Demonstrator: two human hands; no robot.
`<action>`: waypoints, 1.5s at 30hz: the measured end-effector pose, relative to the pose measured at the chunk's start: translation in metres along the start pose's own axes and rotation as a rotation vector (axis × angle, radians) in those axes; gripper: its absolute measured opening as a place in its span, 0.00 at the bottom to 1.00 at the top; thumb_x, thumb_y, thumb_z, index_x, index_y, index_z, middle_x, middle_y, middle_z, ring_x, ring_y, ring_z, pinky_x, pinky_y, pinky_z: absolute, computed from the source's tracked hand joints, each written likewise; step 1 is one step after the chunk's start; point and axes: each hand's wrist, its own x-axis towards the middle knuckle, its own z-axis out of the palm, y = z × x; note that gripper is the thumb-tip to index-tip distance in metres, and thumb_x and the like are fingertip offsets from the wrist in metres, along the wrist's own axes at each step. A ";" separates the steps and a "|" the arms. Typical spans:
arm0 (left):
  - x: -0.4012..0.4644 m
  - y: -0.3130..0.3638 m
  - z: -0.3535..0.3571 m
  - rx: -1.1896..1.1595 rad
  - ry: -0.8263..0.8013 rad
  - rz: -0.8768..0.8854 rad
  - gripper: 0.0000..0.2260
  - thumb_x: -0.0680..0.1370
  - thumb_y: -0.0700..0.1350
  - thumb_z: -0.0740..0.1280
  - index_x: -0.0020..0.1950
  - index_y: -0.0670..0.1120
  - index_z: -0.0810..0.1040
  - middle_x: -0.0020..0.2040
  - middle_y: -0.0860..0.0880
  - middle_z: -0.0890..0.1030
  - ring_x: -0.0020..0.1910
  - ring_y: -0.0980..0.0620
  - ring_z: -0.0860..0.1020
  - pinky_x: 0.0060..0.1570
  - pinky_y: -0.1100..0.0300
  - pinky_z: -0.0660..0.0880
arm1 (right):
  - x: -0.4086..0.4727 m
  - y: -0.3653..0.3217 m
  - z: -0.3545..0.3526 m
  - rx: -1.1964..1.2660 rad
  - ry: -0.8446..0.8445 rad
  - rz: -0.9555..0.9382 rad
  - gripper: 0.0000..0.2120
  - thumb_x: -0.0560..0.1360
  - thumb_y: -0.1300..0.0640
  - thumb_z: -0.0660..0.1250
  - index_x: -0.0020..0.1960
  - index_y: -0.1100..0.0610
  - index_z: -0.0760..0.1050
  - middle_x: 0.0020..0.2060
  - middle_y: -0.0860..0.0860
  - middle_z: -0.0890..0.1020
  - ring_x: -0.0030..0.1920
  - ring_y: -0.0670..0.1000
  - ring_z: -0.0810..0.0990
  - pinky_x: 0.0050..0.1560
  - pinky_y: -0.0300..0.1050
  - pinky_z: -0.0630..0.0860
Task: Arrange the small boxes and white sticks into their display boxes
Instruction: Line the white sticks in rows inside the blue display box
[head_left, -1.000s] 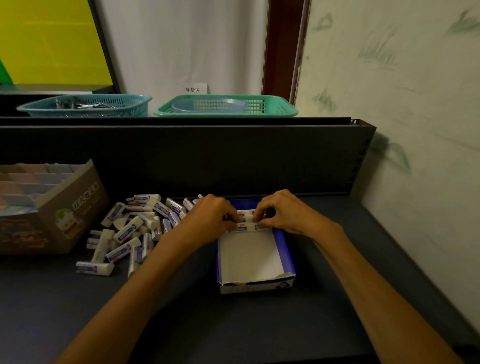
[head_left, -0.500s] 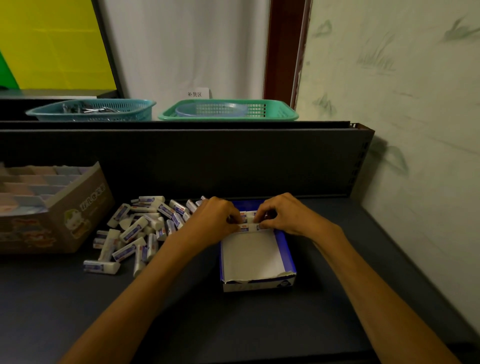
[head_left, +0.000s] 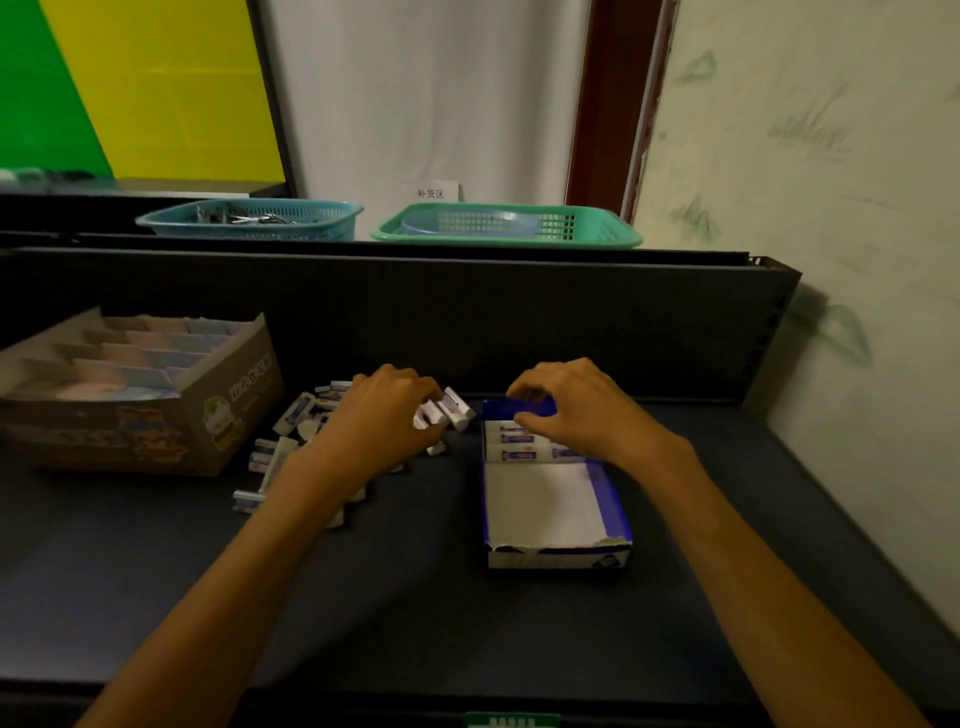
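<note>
Over on the left a cardboard display box (head_left: 156, 410) is sitting on the desk (head_left: 415, 597), with white sticks (head_left: 291, 415) lying scattered beside it. The left hand (head_left: 384, 415) is gripping what look like two or three sticks (head_left: 452, 408) above that pile. The right hand (head_left: 576, 410) is hovering, fingers curled and holding nothing, over the rows of sticks at the far end of the blue display box (head_left: 605, 504).

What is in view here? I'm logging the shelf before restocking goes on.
blue display box: one, blue and white, right of centre, a few sticks at its far end
white sticks: loose pile, count unclear, left of the blue display box
cardboard display box: one, brown, far left, pastel rows inside
baskets: teal basket and green basket, upper ledge
paper sign: one, white, behind the green basket
left hand: grips several sticks
right hand: fingers curled over the box's far end
</note>
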 end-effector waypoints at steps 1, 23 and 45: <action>-0.005 -0.007 -0.002 0.003 -0.013 -0.020 0.19 0.76 0.55 0.64 0.66 0.53 0.70 0.63 0.50 0.74 0.63 0.49 0.69 0.60 0.51 0.68 | 0.003 -0.006 0.001 0.003 0.000 -0.017 0.16 0.75 0.49 0.67 0.63 0.48 0.73 0.56 0.46 0.77 0.57 0.48 0.74 0.60 0.50 0.74; -0.035 -0.047 0.011 -0.059 -0.084 -0.045 0.24 0.74 0.55 0.68 0.69 0.55 0.68 0.70 0.52 0.67 0.71 0.50 0.60 0.70 0.46 0.59 | 0.046 -0.069 0.040 -0.031 -0.284 -0.084 0.17 0.76 0.52 0.66 0.65 0.47 0.73 0.59 0.50 0.75 0.54 0.49 0.76 0.55 0.50 0.76; -0.018 -0.050 0.016 -0.108 -0.219 0.104 0.15 0.73 0.50 0.69 0.59 0.58 0.75 0.61 0.54 0.74 0.62 0.53 0.70 0.67 0.50 0.62 | 0.046 -0.067 0.044 0.008 -0.210 0.051 0.19 0.74 0.57 0.69 0.62 0.52 0.68 0.58 0.54 0.76 0.55 0.54 0.77 0.52 0.48 0.78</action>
